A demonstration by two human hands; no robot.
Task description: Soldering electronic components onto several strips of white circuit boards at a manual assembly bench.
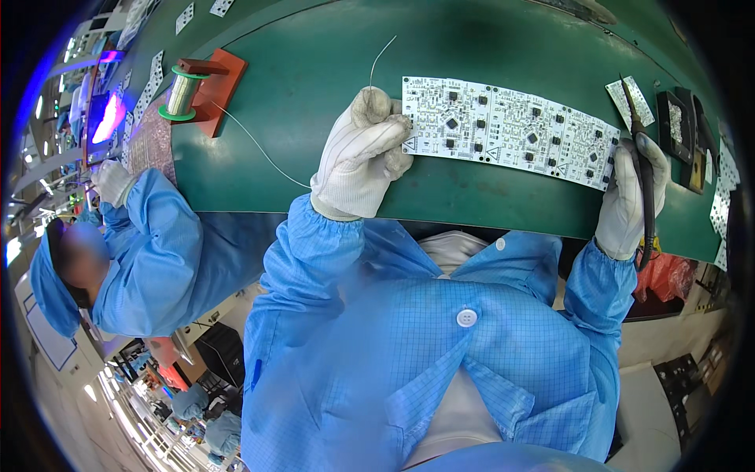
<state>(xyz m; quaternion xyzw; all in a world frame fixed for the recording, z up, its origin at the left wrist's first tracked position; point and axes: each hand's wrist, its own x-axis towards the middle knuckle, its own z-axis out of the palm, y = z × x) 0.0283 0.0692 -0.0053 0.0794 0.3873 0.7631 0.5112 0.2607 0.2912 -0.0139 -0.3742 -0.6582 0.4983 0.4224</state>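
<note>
A long white circuit board panel with small black chips is held up over the green table. My left hand, in a white glove, grips the panel's left end between thumb and fingers. A thin solder wire runs from a spool to this hand, and its free end sticks up above the fingers. My right hand, also gloved, pinches the panel's right end. That same hand holds a soldering iron, its dark tip pointing away from me and its cord hanging down.
The spool sits on a red-brown stand at the left. Beyond the iron's tip lies a small white board. A black soldering iron stand is at the right, with more boards past it. A co-worker in blue sits at the left.
</note>
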